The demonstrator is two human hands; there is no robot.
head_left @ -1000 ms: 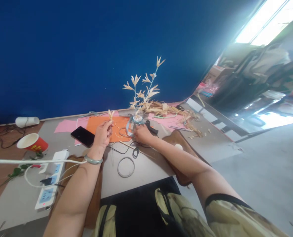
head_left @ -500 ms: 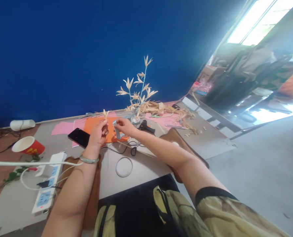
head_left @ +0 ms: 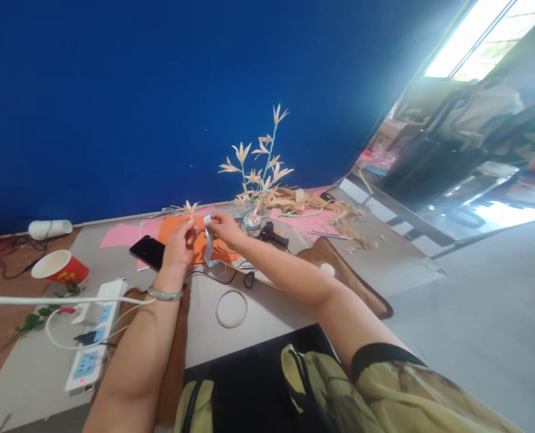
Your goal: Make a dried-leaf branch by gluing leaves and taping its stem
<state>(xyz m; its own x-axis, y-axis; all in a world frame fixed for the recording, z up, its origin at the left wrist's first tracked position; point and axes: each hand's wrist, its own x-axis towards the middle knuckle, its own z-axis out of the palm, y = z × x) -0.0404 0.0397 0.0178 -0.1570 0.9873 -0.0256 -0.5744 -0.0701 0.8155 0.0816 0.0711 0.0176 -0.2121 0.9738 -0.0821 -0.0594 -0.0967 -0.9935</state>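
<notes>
Pinched in the fingers of my left hand (head_left: 180, 242) is a small pale straw-coloured flower (head_left: 190, 209), its petals pointing up. My right hand (head_left: 225, 230), just beside it, grips a light blue ribbon (head_left: 208, 243) whose loose end hangs down over the orange sheet (head_left: 166, 226). Whether the ribbon touches the flower's stem is hidden by my fingers. Behind my right hand stands a branch of similar dried flowers (head_left: 267, 157) with blue-wrapped stems, in a small clear holder (head_left: 251, 221). A black glue gun (head_left: 274, 234) lies to the right of it.
Dried husks (head_left: 290, 197) lie at the back over pink paper (head_left: 310, 221). A black phone (head_left: 148, 251) is left of my left hand. A red cup (head_left: 67, 267) and a power strip (head_left: 89, 361) with cables stand at the left. A wire ring (head_left: 231, 308) lies in front.
The ribbon's loose end now hangs longer and lower from my right hand. The flower in my left hand has turned slightly and its petals look more spread. The view has shifted a little.
</notes>
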